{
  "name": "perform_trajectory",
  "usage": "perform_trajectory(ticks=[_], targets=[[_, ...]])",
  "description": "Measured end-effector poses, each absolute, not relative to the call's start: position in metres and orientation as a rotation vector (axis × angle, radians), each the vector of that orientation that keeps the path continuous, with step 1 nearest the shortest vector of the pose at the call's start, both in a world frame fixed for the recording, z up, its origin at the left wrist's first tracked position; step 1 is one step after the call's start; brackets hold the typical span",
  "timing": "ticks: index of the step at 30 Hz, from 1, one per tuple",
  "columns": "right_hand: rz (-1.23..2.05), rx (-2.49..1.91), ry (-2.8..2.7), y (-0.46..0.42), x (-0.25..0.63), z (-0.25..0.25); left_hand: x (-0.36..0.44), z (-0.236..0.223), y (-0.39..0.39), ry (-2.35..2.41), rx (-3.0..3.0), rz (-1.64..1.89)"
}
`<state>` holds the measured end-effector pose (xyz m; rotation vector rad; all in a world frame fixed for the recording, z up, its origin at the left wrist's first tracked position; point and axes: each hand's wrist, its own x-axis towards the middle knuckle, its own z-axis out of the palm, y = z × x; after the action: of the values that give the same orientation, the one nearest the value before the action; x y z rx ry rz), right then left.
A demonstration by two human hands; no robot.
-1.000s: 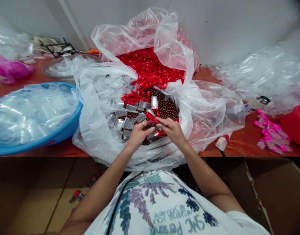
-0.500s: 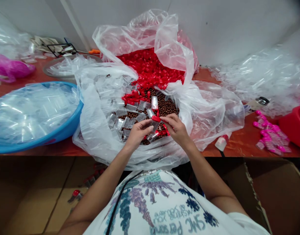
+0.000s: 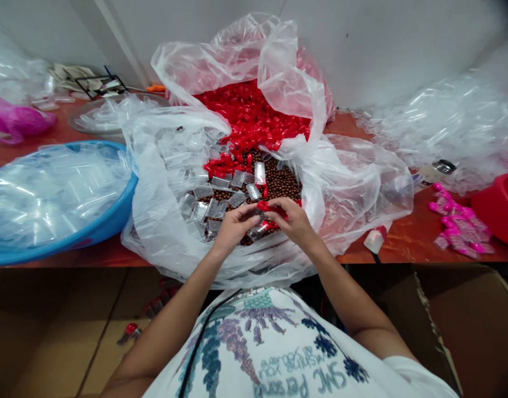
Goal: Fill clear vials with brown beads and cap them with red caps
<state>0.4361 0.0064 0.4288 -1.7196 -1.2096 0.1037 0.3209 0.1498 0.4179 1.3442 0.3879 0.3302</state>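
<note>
My left hand (image 3: 236,228) and my right hand (image 3: 293,222) meet over an open plastic bag (image 3: 154,226). A small red plastic cap (image 3: 262,205) sits between their fingertips. My right thumb and fingers pinch it from the right. My left forefinger reaches its other side, with the left thumb close below; whether a clear piece is also in that pinch is hard to make out. Below and beyond the hands lie brown beads (image 3: 282,182), clear flat containers (image 3: 199,210), and loose red caps (image 3: 224,165). One clear container (image 3: 260,173) with a red end stands out just beyond my fingers.
Behind is a second bag heaped with red caps (image 3: 254,110). A blue basin (image 3: 131,188) of clear plastic pieces stands left. To the right are pink-capped containers (image 3: 461,226), a red bowl (image 3: 498,210) and a pile of clear pieces (image 3: 444,121). An open cardboard box (image 3: 469,326) is below the table edge.
The red cap between my fingertips has dropped slightly toward me. My right fingers have curled in and moved a little left and down. My left hand has barely moved.
</note>
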Motion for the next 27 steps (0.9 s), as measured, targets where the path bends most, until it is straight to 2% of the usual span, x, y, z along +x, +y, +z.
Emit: perform_trajectory(ticks=[13, 20, 27], targets=[[0.236, -1.62, -1.032, 0.012, 0.433, 0.412, 0.32, 0.414, 0.15, 0.439, 1.404, 0.354], [0.422, -1.496, -0.684, 0.016, 0.416, 0.409, 0.317, 0.416, 0.152, 0.38, 1.545, 0.4], [0.035, -1.613, -1.099, 0.014, 0.422, 0.406, 0.316, 0.415, 0.14, 0.454, 1.225, 0.343]])
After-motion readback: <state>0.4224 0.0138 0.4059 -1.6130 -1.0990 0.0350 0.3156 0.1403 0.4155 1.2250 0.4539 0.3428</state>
